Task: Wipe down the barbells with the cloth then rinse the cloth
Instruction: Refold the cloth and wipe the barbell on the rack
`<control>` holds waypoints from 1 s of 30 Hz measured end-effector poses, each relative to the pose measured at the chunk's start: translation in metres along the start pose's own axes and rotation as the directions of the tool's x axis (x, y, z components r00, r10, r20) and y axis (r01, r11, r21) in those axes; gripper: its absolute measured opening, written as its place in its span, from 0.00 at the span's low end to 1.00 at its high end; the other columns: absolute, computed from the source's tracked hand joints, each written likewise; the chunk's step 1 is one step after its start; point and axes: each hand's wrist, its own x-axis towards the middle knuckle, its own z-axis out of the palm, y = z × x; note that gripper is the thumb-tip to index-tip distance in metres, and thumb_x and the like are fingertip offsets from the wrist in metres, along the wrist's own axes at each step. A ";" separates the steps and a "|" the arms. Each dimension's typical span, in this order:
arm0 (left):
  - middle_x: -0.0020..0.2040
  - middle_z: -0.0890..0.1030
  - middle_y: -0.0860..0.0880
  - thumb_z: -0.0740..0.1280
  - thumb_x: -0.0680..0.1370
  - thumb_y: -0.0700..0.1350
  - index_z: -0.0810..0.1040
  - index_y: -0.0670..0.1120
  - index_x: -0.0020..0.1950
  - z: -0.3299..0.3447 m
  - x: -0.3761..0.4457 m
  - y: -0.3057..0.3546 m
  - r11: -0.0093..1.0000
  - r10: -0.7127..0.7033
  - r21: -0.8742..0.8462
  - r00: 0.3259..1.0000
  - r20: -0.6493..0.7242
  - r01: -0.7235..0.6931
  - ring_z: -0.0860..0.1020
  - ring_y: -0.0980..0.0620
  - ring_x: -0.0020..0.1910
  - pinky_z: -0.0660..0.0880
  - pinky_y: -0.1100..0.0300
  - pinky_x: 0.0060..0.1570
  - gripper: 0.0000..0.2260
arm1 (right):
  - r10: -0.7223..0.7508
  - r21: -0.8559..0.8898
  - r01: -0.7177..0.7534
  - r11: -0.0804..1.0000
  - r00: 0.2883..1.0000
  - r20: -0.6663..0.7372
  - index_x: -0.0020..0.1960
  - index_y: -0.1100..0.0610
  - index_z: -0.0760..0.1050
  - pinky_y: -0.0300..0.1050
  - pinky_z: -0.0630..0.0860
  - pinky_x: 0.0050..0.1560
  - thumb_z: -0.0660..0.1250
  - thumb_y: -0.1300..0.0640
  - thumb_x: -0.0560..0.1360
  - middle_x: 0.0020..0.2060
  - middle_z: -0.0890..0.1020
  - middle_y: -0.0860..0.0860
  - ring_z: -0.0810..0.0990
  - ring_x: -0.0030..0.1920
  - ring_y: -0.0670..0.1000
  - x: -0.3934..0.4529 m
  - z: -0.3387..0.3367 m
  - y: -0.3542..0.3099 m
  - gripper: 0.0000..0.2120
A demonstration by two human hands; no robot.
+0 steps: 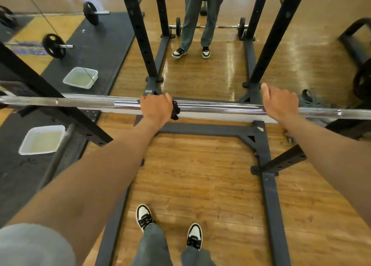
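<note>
A person looks down at a long chrome steel barbell (210, 107) that runs level across the view, resting in a black steel squat rack (267, 187) on a glossy wooden plank floor (192, 171). Both bare arms reach forward to the bar.

The left hand (156, 109) is curled over the top of the bar near its middle, fingers wrapped down the far side. It grips a small dark crumpled cloth (175, 110) against the metal; a bunch of the cloth sticks out from under the right edge of the hand and hangs just below the bar.

The right hand (280, 103) lies on the bar well apart from the left, palm down, with the thumb stretched out along the far side and pointing left. Its fingers bend over the bar, though how tightly they close cannot be seen from this angle. It holds no cloth.

At the left edge of the view, a white square plastic tub of cloudy water (42, 139) stands on a black rubber mat (24, 171) beside the rack's base.

A wall mirror beyond the bar repeats the rack, the tub and the person's grey trousers. At the bottom edge are the person's own two black-and-white trainers (144, 216).
</note>
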 end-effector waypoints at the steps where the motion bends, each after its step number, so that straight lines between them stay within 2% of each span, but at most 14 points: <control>1: 0.46 0.84 0.44 0.58 0.83 0.45 0.76 0.45 0.55 -0.005 0.000 0.019 0.998 0.039 -0.039 0.999 -0.021 -0.040 0.81 0.38 0.49 0.67 0.49 0.47 0.08 | -0.029 0.004 0.029 1.000 0.999 0.017 0.49 0.59 0.76 0.59 0.70 0.54 0.43 0.43 0.87 0.46 0.83 0.65 0.80 0.49 0.67 -0.002 -0.001 -0.014 0.29; 4: 0.50 0.85 0.46 0.52 0.86 0.49 0.79 0.48 0.55 -0.020 -0.008 0.066 0.966 0.136 -0.213 0.989 -0.058 -0.145 0.80 0.40 0.53 0.68 0.46 0.56 0.17 | -0.144 0.057 0.143 0.988 0.990 0.008 0.44 0.54 0.71 0.59 0.70 0.55 0.44 0.45 0.87 0.45 0.83 0.63 0.81 0.50 0.66 -0.007 0.006 -0.079 0.24; 6: 0.52 0.85 0.47 0.49 0.87 0.51 0.80 0.49 0.55 -0.019 -0.010 0.063 0.945 0.198 -0.230 0.965 -0.170 -0.234 0.80 0.40 0.54 0.69 0.48 0.56 0.20 | -0.167 0.089 0.170 0.981 0.985 -0.038 0.43 0.53 0.72 0.59 0.70 0.54 0.42 0.44 0.85 0.42 0.82 0.60 0.81 0.48 0.64 -0.009 0.011 -0.127 0.25; 8: 0.50 0.85 0.45 0.51 0.87 0.50 0.79 0.48 0.56 -0.009 -0.008 0.028 0.954 0.239 -0.146 0.957 -0.162 -0.263 0.81 0.39 0.52 0.69 0.49 0.51 0.17 | -0.185 0.120 0.193 0.974 0.980 -0.074 0.46 0.54 0.76 0.58 0.70 0.54 0.41 0.43 0.84 0.43 0.83 0.58 0.80 0.48 0.64 -0.006 0.012 -0.166 0.28; 11: 0.45 0.84 0.44 0.57 0.83 0.42 0.76 0.44 0.57 0.016 -0.005 -0.057 0.983 0.184 0.017 0.982 -0.040 -0.183 0.83 0.39 0.45 0.68 0.52 0.42 0.09 | -0.232 0.170 0.240 0.956 0.970 -0.066 0.53 0.58 0.79 0.57 0.70 0.55 0.46 0.46 0.87 0.48 0.83 0.60 0.80 0.51 0.64 -0.002 0.013 -0.211 0.26; 14: 0.44 0.83 0.42 0.58 0.83 0.41 0.76 0.41 0.61 0.040 -0.006 -0.135 0.983 0.158 0.101 0.987 -0.012 -0.156 0.82 0.39 0.42 0.68 0.52 0.39 0.11 | -0.260 0.154 0.266 0.952 0.964 -0.061 0.53 0.59 0.79 0.56 0.71 0.53 0.45 0.44 0.85 0.48 0.84 0.60 0.80 0.51 0.65 -0.002 0.022 -0.252 0.28; 17: 0.44 0.84 0.43 0.56 0.84 0.43 0.76 0.42 0.65 0.059 0.000 -0.176 0.969 0.213 0.135 0.976 -0.041 -0.206 0.81 0.38 0.42 0.65 0.52 0.38 0.14 | -0.253 0.160 0.250 0.955 0.967 -0.001 0.55 0.60 0.78 0.55 0.69 0.52 0.46 0.44 0.86 0.49 0.83 0.60 0.80 0.52 0.64 -0.005 0.033 -0.292 0.27; 19: 0.38 0.82 0.43 0.57 0.83 0.43 0.79 0.43 0.54 0.063 0.002 -0.184 0.972 0.229 0.069 0.970 -0.083 -0.224 0.80 0.39 0.36 0.65 0.52 0.37 0.12 | -0.268 0.147 0.265 0.953 0.963 0.000 0.55 0.60 0.78 0.55 0.68 0.52 0.47 0.44 0.87 0.50 0.83 0.60 0.80 0.53 0.64 -0.007 0.038 -0.320 0.26; 21: 0.31 0.78 0.44 0.61 0.82 0.42 0.78 0.43 0.43 0.068 0.000 -0.190 0.969 0.242 -0.005 0.957 -0.158 -0.246 0.76 0.41 0.29 0.66 0.54 0.32 0.10 | -0.289 0.146 0.285 0.947 0.957 0.002 0.55 0.59 0.78 0.55 0.68 0.52 0.47 0.44 0.86 0.50 0.83 0.59 0.79 0.53 0.63 -0.009 0.041 -0.348 0.26; 23: 0.28 0.73 0.46 0.59 0.83 0.43 0.73 0.45 0.36 0.074 -0.003 -0.204 0.957 0.231 -0.118 0.942 -0.242 -0.265 0.72 0.43 0.26 0.67 0.53 0.30 0.15 | -0.301 0.159 0.295 0.942 0.953 0.014 0.54 0.58 0.79 0.54 0.68 0.52 0.47 0.45 0.86 0.50 0.83 0.58 0.79 0.52 0.62 -0.010 0.044 -0.377 0.25; 26: 0.29 0.68 0.50 0.50 0.84 0.47 0.68 0.47 0.35 0.082 -0.002 -0.233 0.948 0.178 -0.202 0.937 -0.300 -0.245 0.66 0.46 0.28 0.61 0.53 0.33 0.19 | -0.323 0.163 0.313 0.936 0.946 0.036 0.55 0.57 0.78 0.55 0.68 0.52 0.47 0.45 0.86 0.50 0.83 0.58 0.79 0.53 0.62 -0.010 0.051 -0.419 0.25; 30: 0.29 0.68 0.50 0.49 0.84 0.47 0.68 0.46 0.35 0.095 -0.002 -0.278 0.952 0.163 -0.206 0.944 -0.286 -0.226 0.65 0.45 0.28 0.59 0.54 0.33 0.19 | -0.328 0.183 0.309 0.933 0.941 0.087 0.54 0.57 0.79 0.55 0.69 0.54 0.46 0.46 0.87 0.51 0.83 0.58 0.80 0.53 0.62 -0.008 0.061 -0.462 0.25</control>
